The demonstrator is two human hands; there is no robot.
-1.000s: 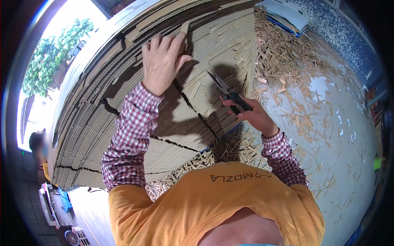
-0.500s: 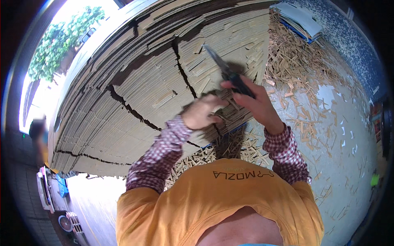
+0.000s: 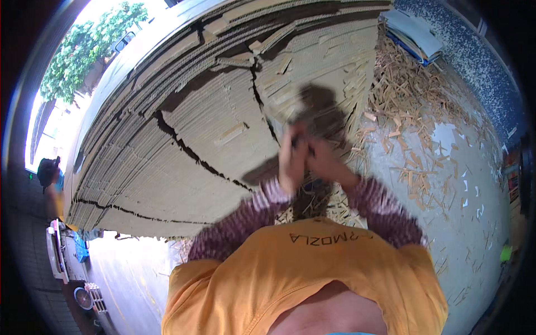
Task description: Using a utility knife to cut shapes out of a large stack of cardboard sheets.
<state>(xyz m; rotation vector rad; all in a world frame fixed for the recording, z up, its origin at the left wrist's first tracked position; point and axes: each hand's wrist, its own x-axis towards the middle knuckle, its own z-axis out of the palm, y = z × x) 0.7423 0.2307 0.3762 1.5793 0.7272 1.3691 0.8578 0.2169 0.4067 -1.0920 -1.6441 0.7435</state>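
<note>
In front of my chest, my left hand [image 3: 290,164] and my right hand [image 3: 330,162] are brought together, both smeared by motion. A small dark part of the dark-handled knife [image 3: 296,142] shows between them; its blade cannot be made out. My right fingers are closed around it, while those of my left hand are too blurred to read. Just beyond the hands rises a large stack of brown corrugated cardboard [image 3: 223,125], its cut edges facing me and dark gaps running between its sections. Some loose cardboard strips [image 3: 283,63] cling to the stack.
A heap of cardboard scraps [image 3: 405,84] lies at the right, and more scraps litter the grey floor [image 3: 463,223]. Papers with a blue folder [image 3: 413,36] rest beside a speckled blue wall [image 3: 474,61]. At the far left are a person [image 3: 54,184] and a wheeled cart [image 3: 89,297].
Both hands have drawn together and toward my body. The knife, held out in my right hand before, is now mostly hidden between them. The view has shifted slightly.
</note>
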